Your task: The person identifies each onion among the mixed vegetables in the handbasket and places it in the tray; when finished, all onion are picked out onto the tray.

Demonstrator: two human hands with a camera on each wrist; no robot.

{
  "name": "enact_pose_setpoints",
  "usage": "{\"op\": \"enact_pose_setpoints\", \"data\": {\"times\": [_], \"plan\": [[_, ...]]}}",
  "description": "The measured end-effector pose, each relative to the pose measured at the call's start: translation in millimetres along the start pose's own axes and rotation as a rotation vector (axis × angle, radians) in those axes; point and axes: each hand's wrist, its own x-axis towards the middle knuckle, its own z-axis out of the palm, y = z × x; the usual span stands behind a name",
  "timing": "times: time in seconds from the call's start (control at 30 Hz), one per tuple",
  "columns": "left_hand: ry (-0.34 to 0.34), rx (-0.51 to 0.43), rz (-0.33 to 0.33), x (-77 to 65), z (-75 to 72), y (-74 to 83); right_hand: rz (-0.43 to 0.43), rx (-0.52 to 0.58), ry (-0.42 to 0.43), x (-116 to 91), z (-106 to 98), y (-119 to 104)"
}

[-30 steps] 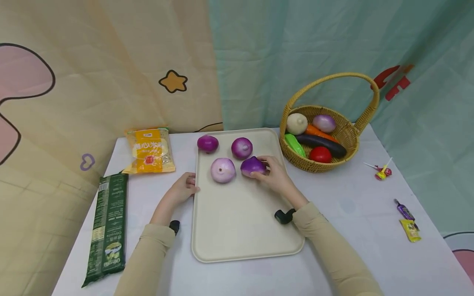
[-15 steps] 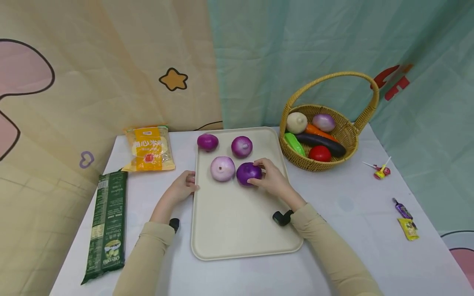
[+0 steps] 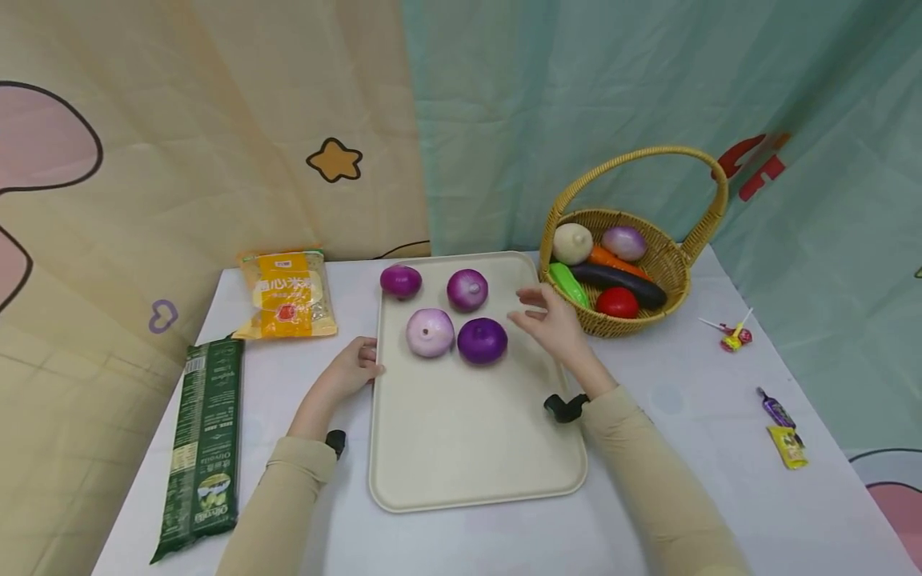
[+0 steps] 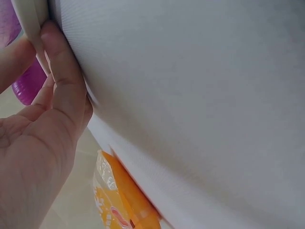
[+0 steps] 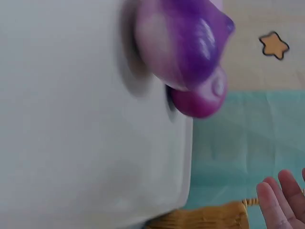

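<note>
On the cream tray (image 3: 461,448), in its far half, a dark purple onion (image 3: 482,340) is seen resting free, with nothing holding it. It is round, so no long axis can be named; its top seems to be turned upward. Just beside it on the left, nearly touching, a paler onion (image 3: 430,332) is placed, and behind these two a second dark onion (image 3: 467,290) and a smaller one (image 3: 400,281) near the far left corner of the tray are found.

From the dark purple onion, the right hand (image 3: 551,322) lies to the right and slightly farther away, near the right rim of the tray. Its fingers are spread and relaxed, nothing is held in the grip, and a clear gap is kept between fingertips and onion. In the right wrist view only the fingertips (image 5: 281,200) are shown at the lower edge, apart from the onions.

The left hand (image 3: 350,370) is set at the left rim of the tray; in the left wrist view its fingers (image 4: 59,62) are curled against the rim, so the tray is held there. This hand is separated from the dark onion by the pale one, therefore the right hand is the nearer.

Beyond the right hand, a wicker basket (image 3: 673,264) with vegetables stands on the worktop (image 3: 691,448).
</note>
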Motion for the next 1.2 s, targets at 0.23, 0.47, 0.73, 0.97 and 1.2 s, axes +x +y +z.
{"op": "enact_pose_setpoints", "data": {"times": [0.23, 0.47, 0.73, 0.97, 1.2], "plan": [[0.004, -0.012, 0.016, 2.4, -1.8, 1.0, 0.085, -0.028, 0.231, 43, -73, -8], [0.001, -0.030, 0.022, 3.2, -1.9, 0.0, 0.134, -0.120, 0.195, 83, -125, -19], [-0.009, -0.047, 0.013, 0.6, 3.8, -5.7, 0.152, -0.243, 0.000, 106, -133, 8], [0.009, -0.049, 0.014, -1.1, 5.1, -7.7, 0.195, -0.314, -0.248, 116, -123, 27], [0.011, -0.087, 0.026, 0.7, 2.0, -6.4, 0.212, -0.353, -0.314, 126, -117, 30]]}}
